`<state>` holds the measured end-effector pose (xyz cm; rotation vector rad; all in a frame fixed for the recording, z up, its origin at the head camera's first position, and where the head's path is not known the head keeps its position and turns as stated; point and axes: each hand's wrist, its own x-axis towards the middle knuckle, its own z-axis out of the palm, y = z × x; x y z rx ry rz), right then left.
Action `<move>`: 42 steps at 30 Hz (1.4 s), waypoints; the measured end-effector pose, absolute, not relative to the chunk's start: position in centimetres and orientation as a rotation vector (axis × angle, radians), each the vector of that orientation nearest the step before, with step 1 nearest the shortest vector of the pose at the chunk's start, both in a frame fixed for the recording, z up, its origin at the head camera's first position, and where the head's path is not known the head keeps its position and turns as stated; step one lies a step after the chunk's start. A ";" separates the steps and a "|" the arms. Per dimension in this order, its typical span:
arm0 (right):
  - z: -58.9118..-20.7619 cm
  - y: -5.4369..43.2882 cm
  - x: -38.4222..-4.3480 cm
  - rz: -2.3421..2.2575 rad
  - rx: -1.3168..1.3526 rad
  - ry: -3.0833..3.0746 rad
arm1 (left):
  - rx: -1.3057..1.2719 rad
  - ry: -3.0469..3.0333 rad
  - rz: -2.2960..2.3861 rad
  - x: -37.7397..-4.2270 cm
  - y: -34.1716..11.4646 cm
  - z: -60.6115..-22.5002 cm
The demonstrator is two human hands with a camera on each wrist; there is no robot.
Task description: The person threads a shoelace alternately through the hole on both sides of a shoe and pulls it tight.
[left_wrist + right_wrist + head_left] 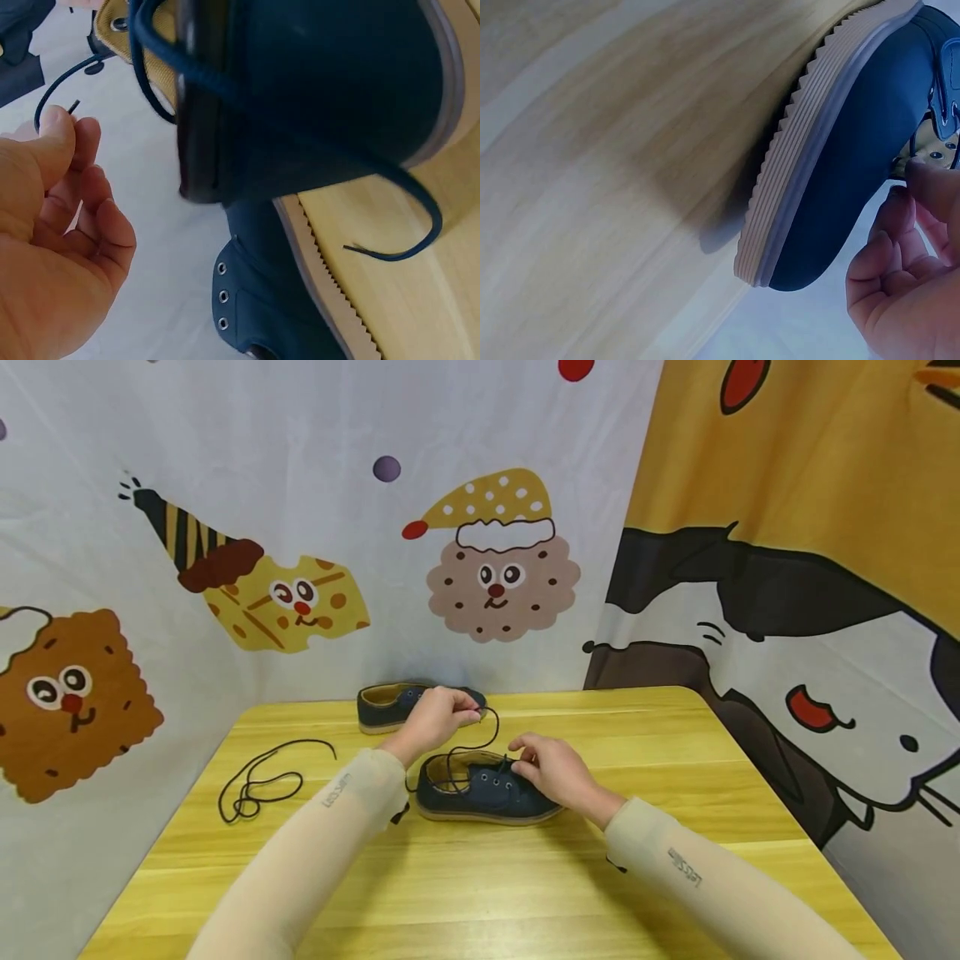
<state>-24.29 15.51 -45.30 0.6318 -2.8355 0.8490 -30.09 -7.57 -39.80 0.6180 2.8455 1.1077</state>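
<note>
A navy lace-up shoe (480, 797) with a tan sole stands on the table, toe to the right. My left hand (441, 714) is raised above and behind it, pinching a dark shoelace (64, 80) near its tip between thumb and forefinger. That lace runs down to the shoe, and its other end (390, 257) hangs loose by the heel. At the far side of the lacing, my right hand (907, 255) appears to pinch the turned-out eyelet flap (930, 146), whose khaki lining shows. The near eyelet flap (225, 296) has a row of metal eyelets.
A second navy shoe (378, 714) stands at the table's back edge, partly behind my left hand. Another black shoelace (258, 789) lies loosely looped on the left of the wooden table (480, 893). A cartoon-printed curtain (315, 510) hangs behind the table.
</note>
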 end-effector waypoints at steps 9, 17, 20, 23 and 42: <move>-45.3 15.2 -24.2 0.879 0.707 -2.815 | 0.646 2.828 0.994 -29.9 -7.0 -40.5; -45.4 14.9 -24.2 0.879 0.734 -2.810 | 0.692 2.801 0.912 -29.6 -6.5 -40.6; -45.3 14.8 -24.2 0.879 0.736 -2.812 | 0.711 2.783 0.894 -29.5 -6.3 -40.6; -45.3 14.8 -24.3 0.877 0.740 -2.802 | 0.722 2.767 0.871 -29.4 -6.1 -40.6; -46.0 14.7 -24.4 0.891 0.787 -2.725 | 0.772 2.704 0.744 -29.5 -5.1 -41.1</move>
